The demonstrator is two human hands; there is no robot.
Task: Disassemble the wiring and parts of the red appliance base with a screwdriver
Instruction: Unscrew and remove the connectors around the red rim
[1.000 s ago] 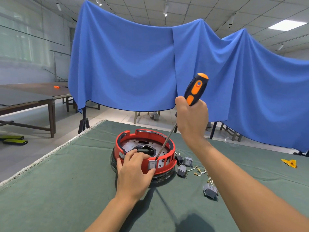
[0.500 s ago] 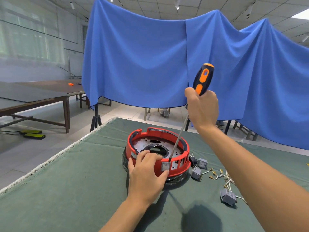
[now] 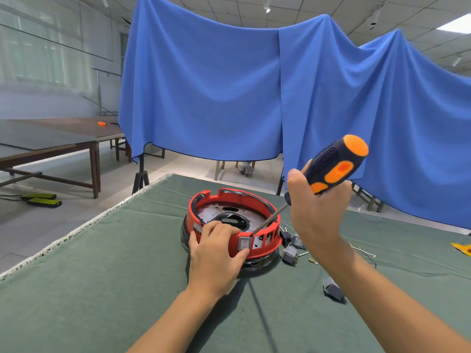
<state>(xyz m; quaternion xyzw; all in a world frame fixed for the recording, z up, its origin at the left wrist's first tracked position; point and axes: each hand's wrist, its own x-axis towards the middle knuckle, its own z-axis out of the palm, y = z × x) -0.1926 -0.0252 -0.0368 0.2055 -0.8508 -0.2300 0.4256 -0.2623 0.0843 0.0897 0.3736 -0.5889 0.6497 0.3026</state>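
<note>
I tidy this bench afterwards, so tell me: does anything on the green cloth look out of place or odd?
Yes. Small grey parts with loose wires lie scattered on the cloth to the right of the red appliance base, one grey piece apart from the rest. A yellow object lies at the right edge.

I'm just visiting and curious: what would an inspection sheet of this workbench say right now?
Surface: green felt-covered table, pale fringed edge.
Job's things: round red plastic appliance base with grey metal plate inside; orange-and-black-handled screwdriver, tip at the grey rocker switch in the rim.
Clutter: small grey switch blocks right of the base; yellow object at far right.
Hands: left hand grips the base's near rim; right hand grips the screwdriver.
Cables: loose thin wires on the felt.
Surroundings: hanging blue cloth; brown wooden tables.
</note>
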